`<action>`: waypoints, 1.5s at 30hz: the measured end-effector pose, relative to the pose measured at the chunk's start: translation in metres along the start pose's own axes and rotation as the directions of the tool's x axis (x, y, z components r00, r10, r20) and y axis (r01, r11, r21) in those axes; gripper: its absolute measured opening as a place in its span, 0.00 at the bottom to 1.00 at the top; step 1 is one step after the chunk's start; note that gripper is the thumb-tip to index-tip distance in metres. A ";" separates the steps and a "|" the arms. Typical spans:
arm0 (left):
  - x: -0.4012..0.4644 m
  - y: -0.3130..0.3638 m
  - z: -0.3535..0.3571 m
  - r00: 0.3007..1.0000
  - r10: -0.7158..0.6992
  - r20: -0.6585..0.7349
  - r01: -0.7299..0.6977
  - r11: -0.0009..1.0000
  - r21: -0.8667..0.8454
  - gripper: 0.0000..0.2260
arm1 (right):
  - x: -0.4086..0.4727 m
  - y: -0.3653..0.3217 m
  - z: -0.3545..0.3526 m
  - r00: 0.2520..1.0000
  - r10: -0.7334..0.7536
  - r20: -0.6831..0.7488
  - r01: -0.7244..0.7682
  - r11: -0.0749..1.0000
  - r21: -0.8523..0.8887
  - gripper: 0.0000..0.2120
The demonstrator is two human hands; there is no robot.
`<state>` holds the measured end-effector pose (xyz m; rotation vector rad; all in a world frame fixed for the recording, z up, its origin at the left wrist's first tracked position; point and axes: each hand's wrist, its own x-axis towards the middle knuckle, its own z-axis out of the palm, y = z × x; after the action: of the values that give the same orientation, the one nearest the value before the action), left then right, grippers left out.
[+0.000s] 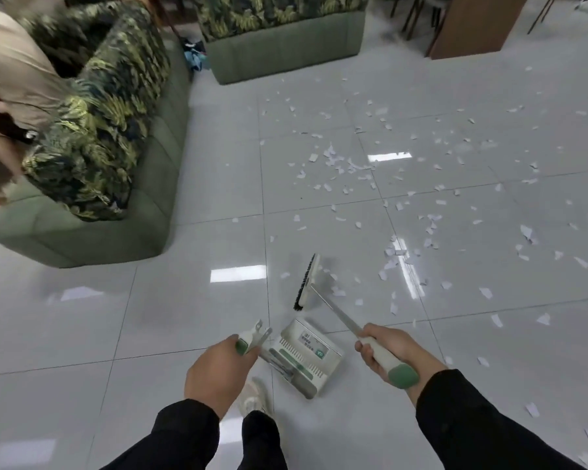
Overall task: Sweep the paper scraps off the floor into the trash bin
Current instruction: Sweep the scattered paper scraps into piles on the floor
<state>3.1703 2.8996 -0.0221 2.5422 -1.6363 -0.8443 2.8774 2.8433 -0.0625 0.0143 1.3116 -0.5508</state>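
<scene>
Your right hand grips the broom handle; your left hand grips the dustpan handle. Paper scraps lie scattered beyond the dustpan.

Bright, even indoor light from overhead, cool and slightly washed out. Glossy white floor tiles mirroring ceiling fixtures as hard rectangular glare patches at centre and toward 3 o'clock, plus a long bright streak at 4 o'clock. Soft, faint shadows only: a grey smear beside the broom head and dim pooling under the sofa at 9 o'clock. Strong wide-angle bending at the edges, tile seams curving outward toward 7 and 5 o'clock. Motion blur across the upper left, smearing the leaf-print cushions and the seated person at 10 o'clock. Far paper scraps soft and low in contrast against the pale floor; hands near 6 o'clock fairly sharp.
</scene>
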 end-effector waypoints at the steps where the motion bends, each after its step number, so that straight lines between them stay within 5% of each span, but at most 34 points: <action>1: -0.002 0.002 -0.002 1.000 0.002 0.012 -0.002 1.000 0.000 0.19 | 0.000 0.001 0.006 1.000 0.004 -0.002 -0.004 1.000 0.013 0.08; 9: 0.151 -0.066 -0.072 0.997 0.061 0.039 -0.065 0.990 0.125 0.22 | 0.128 -0.023 0.169 0.994 0.109 0.024 -0.110 0.994 0.012 0.13; 16: 0.218 -0.047 -0.093 0.943 0.266 0.198 -0.321 0.884 0.339 0.19 | 0.142 -0.050 0.147 0.989 0.115 -0.090 -0.096 0.977 0.190 0.10; 31: 0.204 0.097 -0.026 0.798 0.510 0.321 -0.599 0.730 0.330 0.19 | 0.050 -0.025 -0.102 0.914 0.049 -0.402 0.196 0.815 0.546 0.03; 41: 0.077 0.239 0.087 0.757 0.546 0.360 -0.650 0.685 0.327 0.19 | -0.067 0.067 -0.342 0.826 0.137 -0.547 0.272 0.752 0.600 0.11; 45: 0.023 0.296 0.141 0.744 0.562 0.361 -0.666 0.665 0.337 0.17 | -0.116 0.112 -0.436 0.776 0.189 -0.602 0.294 0.736 0.610 0.07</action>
<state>2.8657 2.7838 -0.0694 1.8351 -2.8189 -0.7526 2.5078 3.1217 -0.1095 0.8564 1.6940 -1.1348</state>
